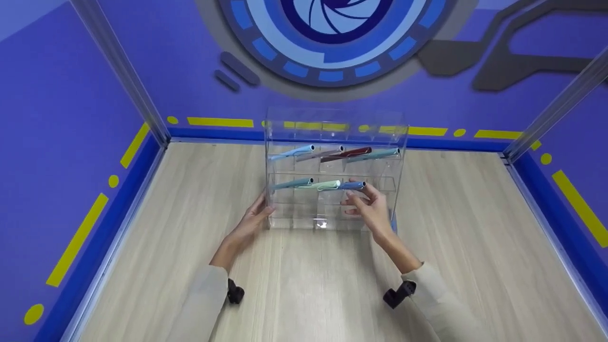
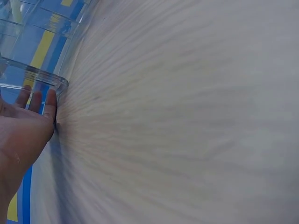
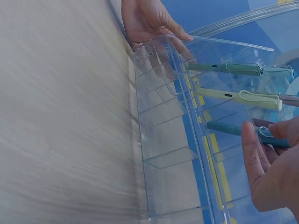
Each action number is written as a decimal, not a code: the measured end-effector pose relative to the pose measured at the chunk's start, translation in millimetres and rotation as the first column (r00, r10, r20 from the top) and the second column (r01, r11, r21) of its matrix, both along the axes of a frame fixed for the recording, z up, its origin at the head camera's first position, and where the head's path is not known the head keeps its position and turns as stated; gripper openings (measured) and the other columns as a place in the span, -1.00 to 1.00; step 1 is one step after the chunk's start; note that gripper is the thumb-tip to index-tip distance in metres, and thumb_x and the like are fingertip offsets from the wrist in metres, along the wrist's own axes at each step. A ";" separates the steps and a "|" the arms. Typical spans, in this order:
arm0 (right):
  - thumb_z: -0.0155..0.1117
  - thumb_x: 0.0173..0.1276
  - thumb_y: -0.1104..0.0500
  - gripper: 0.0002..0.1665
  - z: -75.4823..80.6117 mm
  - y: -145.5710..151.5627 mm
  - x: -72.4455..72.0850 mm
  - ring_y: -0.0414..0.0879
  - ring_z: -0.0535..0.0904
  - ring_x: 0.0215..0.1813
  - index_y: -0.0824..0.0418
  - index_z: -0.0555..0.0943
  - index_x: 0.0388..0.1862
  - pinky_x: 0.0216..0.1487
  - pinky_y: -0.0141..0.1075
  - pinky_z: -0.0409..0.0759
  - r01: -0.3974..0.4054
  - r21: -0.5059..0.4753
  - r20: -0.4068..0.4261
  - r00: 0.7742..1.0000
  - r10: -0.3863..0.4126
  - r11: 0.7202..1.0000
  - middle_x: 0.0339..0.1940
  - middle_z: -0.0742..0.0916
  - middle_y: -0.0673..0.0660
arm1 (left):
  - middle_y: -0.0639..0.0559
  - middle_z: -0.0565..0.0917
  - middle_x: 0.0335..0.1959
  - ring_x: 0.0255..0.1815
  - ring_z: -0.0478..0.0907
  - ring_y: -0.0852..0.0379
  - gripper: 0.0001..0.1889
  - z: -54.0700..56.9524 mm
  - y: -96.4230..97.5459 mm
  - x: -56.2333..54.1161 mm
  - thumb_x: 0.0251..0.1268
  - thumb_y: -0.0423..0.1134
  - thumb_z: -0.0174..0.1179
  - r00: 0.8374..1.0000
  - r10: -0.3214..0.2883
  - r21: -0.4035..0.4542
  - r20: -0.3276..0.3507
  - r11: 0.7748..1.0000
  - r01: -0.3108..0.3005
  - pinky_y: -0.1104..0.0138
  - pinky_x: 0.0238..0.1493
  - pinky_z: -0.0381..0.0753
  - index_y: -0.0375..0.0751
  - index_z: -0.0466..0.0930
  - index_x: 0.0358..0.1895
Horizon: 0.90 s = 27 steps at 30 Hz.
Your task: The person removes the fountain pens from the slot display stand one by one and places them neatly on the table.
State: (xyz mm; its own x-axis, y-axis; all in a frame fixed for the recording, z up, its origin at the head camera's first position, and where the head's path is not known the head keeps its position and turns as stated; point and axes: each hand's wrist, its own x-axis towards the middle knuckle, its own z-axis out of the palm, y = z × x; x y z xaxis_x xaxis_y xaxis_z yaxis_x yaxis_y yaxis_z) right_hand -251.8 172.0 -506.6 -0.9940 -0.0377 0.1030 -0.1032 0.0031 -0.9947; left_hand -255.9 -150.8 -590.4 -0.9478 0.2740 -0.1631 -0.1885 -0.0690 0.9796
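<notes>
A clear acrylic display rack [image 1: 293, 212] with stepped compartments stands on the table and holds several capped pens. My right hand [image 1: 374, 212] pinches the blue pen [image 1: 352, 185] at the right end of the lower row of pens; in the right wrist view the blue pen [image 3: 227, 129] slopes into its slot between thumb and fingers. Beside it lies a pale green pen [image 1: 327, 185], then a teal pen [image 1: 291, 183]. My left hand [image 1: 248, 224] rests against the rack's left side, fingers straight along the panel and thumb at its front edge.
The upper tier bears a light blue pen [image 1: 292, 152], a greyish pen [image 1: 321, 153], a dark red pen [image 1: 346, 155] and a pale teal pen [image 1: 375, 155]. Behind the rack rises a blue printed wall [image 1: 213, 102]. Metal-framed side panels bound the wooden table [image 1: 199, 190].
</notes>
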 end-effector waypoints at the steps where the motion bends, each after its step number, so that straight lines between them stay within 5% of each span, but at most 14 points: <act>1: 0.22 0.51 0.34 -0.59 -0.2 -0.9 -0.2 -0.11 0.81 -0.22 0.30 0.58 0.30 -0.23 -0.28 0.80 0.013 0.003 0.003 1.000 -0.013 1.000 0.06 0.75 0.31 | -0.04 -0.25 0.74 0.75 -0.36 -0.08 -0.23 0.1 0.3 -0.5 0.65 -0.03 0.01 1.000 -0.005 0.000 -0.001 1.000 0.005 -0.04 0.72 -0.25 0.15 -0.25 0.70; 7: 0.25 0.52 0.28 -0.70 -1.7 -4.4 -0.6 -0.06 0.82 -0.22 0.31 0.63 0.17 -0.21 -0.26 0.81 0.071 -0.006 0.018 0.997 -0.071 0.997 -0.17 0.80 0.11 | -0.04 -0.26 0.74 0.74 -0.40 -0.07 -0.26 1.9 2.1 -2.2 0.69 -0.08 -0.06 1.000 -0.029 -0.001 -0.007 1.000 0.029 -0.06 0.71 -0.29 0.14 -0.29 0.70; 19: 0.12 0.60 0.28 -0.63 0.5 -0.1 2.1 -0.14 0.82 -0.17 0.40 0.51 0.30 -0.23 -0.29 0.80 0.043 -0.115 -0.004 0.999 -0.044 0.992 -0.08 0.81 0.07 | -0.07 -0.22 0.73 0.75 -0.34 -0.08 -0.26 4.4 0.3 -2.7 0.68 -0.14 -0.05 1.000 0.003 -0.035 0.003 0.999 -0.003 -0.03 0.72 -0.22 0.08 -0.27 0.70; 27: 0.09 0.60 0.30 -0.61 5.5 6.0 9.0 -0.19 0.81 -0.07 0.41 0.46 0.33 -0.10 -0.31 0.79 0.078 -0.138 -0.027 0.996 -0.082 0.987 0.03 0.77 0.10 | -0.04 -0.12 0.73 0.75 -0.25 -0.04 -0.29 4.2 -1.1 -3.2 0.65 -0.25 0.00 1.000 0.024 0.022 0.000 0.999 -0.024 0.05 0.72 -0.10 0.08 -0.12 0.69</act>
State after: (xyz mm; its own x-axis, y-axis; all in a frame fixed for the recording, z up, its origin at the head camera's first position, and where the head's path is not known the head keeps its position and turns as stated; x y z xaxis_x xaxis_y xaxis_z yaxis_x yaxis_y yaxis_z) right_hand -242.8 177.9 -501.1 -0.9893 0.0585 0.1337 -0.1401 -0.1226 -0.9825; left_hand -259.1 -151.9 -586.1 -0.9541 0.2551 -0.1572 -0.1865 -0.0951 0.9778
